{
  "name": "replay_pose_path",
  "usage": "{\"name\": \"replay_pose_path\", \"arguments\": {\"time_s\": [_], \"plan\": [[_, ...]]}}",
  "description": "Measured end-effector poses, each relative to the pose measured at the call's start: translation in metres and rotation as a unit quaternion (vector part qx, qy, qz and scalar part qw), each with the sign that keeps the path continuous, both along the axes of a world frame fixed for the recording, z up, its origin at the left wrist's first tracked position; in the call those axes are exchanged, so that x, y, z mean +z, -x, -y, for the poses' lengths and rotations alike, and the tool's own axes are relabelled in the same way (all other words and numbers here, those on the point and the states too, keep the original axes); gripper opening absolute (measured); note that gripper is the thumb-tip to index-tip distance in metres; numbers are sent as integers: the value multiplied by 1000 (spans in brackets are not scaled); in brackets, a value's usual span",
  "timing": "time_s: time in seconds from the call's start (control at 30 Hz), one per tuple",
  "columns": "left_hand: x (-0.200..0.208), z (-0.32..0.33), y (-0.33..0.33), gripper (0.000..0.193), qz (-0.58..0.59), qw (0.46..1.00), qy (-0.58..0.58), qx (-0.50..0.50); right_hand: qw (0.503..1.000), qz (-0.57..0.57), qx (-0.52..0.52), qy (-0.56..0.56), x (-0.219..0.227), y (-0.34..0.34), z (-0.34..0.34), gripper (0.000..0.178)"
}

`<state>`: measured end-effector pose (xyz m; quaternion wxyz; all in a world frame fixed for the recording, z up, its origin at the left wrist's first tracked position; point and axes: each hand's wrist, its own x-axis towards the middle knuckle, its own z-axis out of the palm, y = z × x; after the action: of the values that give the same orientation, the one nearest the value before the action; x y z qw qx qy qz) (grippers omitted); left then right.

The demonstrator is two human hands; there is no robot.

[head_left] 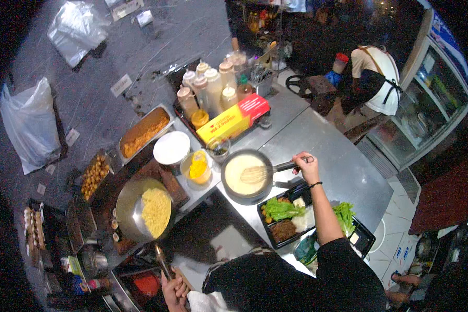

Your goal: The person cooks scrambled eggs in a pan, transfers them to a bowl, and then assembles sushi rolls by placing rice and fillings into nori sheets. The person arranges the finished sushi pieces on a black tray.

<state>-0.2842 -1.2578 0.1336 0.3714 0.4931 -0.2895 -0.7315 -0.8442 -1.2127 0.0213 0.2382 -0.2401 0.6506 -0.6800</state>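
My right hand [306, 165] grips the dark handle of a whisk [255, 174] whose wires sit in pale batter inside a dark round pan [247, 177] on the steel counter. My left hand [172, 291] holds the long handle of a metal wok [140, 208] at the lower left; the wok carries a heap of yellow noodles [156, 210]. Just below the batter pan lies a black meal tray [286, 216] with green lettuce, rice and dark meat. My right forearm crosses over that tray.
A white plate [171, 147], a clear cup of yellow sauce [197, 169], a yellow-and-red box [234, 120] and several squeeze bottles [208, 86] stand behind. Metal trays of fried food [143, 132] sit at left. Another person in an apron [374, 78] stands by a glass-door fridge [431, 93].
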Motion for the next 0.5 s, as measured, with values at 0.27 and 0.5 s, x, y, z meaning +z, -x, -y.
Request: {"name": "replay_pose_path", "arguments": {"time_s": [0.27,0.5], "plan": [[-38,9,-20,46,40,998,45,23,999,7,8,46,0,5,0,14],[-35,7,-28,40,28,998,49,-21,999,-21,-33,-7,-2,6,0,12]]}}
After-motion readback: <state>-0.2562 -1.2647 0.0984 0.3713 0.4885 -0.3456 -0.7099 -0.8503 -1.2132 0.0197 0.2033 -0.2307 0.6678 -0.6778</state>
